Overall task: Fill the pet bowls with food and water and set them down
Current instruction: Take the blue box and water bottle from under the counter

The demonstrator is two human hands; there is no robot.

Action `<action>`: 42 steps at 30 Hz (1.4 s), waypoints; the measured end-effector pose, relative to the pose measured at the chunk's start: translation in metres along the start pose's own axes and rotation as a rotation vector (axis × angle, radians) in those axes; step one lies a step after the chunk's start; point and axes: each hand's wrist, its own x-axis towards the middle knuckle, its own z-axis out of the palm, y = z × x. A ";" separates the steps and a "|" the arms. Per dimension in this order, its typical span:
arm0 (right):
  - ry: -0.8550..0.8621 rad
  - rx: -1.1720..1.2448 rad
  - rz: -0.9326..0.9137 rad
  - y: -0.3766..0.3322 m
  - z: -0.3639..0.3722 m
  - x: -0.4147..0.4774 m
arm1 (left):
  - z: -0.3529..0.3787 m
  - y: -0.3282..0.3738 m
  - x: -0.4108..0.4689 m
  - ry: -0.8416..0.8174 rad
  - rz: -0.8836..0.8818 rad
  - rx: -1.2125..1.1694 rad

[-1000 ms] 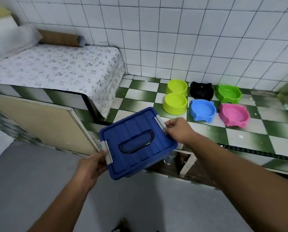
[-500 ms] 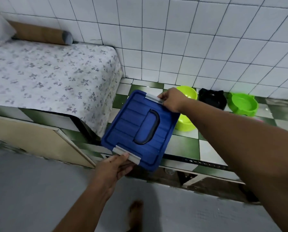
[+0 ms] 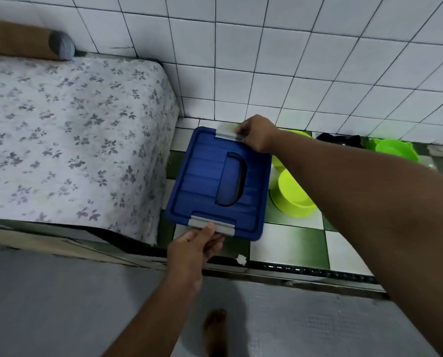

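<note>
The blue lidded storage box (image 3: 215,184) sits on the checkered ledge (image 3: 292,243), contents hidden, long axis toward the wall. The left hand (image 3: 192,249) grips the near latch (image 3: 211,225), the right hand (image 3: 256,132) the far latch (image 3: 228,134). The lime double bowl (image 3: 292,194) beside it looks empty.

White tiled wall (image 3: 266,60), green-and-white checkered ledge (image 3: 292,243), floral-sheeted mattress (image 3: 60,137), grey floor (image 3: 47,305).

- The storage box (image 3: 216,184) stands on the tiled ledge (image 3: 290,243), just right of the mattress (image 3: 68,140).
- The left hand (image 3: 194,249) is at the near latch (image 3: 212,225) of the box; the right hand (image 3: 256,132) is at the far latch (image 3: 228,134).
- The double bowl (image 3: 291,194) lies just right of the box.
- Two more bowls (image 3: 393,149) sit farther right, near the wall (image 3: 292,60).
- A bolster (image 3: 27,42) lies at the far edge of the mattress, against the wall.
</note>
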 end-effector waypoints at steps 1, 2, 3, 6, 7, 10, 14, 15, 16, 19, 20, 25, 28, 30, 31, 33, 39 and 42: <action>0.001 -0.006 0.001 0.001 0.000 0.007 | 0.003 0.003 0.005 0.000 0.000 -0.005; 0.004 -0.010 0.003 0.002 0.000 0.014 | 0.006 0.005 0.009 -0.003 -0.002 -0.013; 0.004 -0.016 0.001 0.002 0.001 0.020 | 0.008 0.006 0.012 -0.007 -0.005 -0.024; -0.009 -0.034 -0.009 0.001 0.004 0.035 | 0.016 0.008 0.018 -0.005 -0.014 -0.047; -0.010 -0.034 -0.013 0.000 0.006 0.039 | 0.017 0.009 0.020 -0.005 -0.015 -0.052; -0.016 -0.016 -0.017 0.000 0.008 0.048 | 0.020 0.010 0.023 0.008 -0.016 -0.054; -0.020 -0.007 -0.023 0.000 0.008 0.054 | 0.025 0.010 0.024 0.020 -0.020 -0.069; -0.018 -0.008 -0.027 0.001 0.009 0.055 | 0.026 0.009 0.025 0.020 -0.024 -0.075; -0.018 -0.007 -0.029 0.002 0.009 0.056 | 0.026 0.010 0.025 0.020 -0.028 -0.080; -0.014 -0.020 -0.030 0.001 0.009 0.056 | 0.026 0.009 0.027 -0.008 -0.042 -0.075; -0.013 -0.028 -0.030 0.000 0.009 0.056 | 0.025 0.009 0.026 -0.027 -0.054 -0.066; 0.096 -0.049 -0.082 -0.002 0.013 0.028 | 0.029 0.001 0.018 -0.144 -0.110 0.088; 0.234 0.072 -0.100 0.011 0.013 -0.012 | 0.041 -0.012 0.000 -0.158 -0.092 0.199; 0.326 0.141 -0.094 0.025 0.015 -0.047 | 0.053 -0.019 -0.011 -0.168 -0.035 0.265; 0.372 0.181 -0.083 0.032 0.016 -0.066 | 0.059 -0.023 -0.017 -0.171 -0.003 0.303; 0.447 0.269 -0.058 0.049 0.021 -0.108 | 0.074 -0.032 -0.032 -0.180 0.055 0.350; 0.469 0.351 0.004 0.102 0.032 -0.236 | 0.097 -0.074 -0.077 -0.193 0.278 0.517; 0.476 0.365 0.061 0.139 0.036 -0.290 | 0.096 -0.105 -0.098 -0.182 0.350 0.617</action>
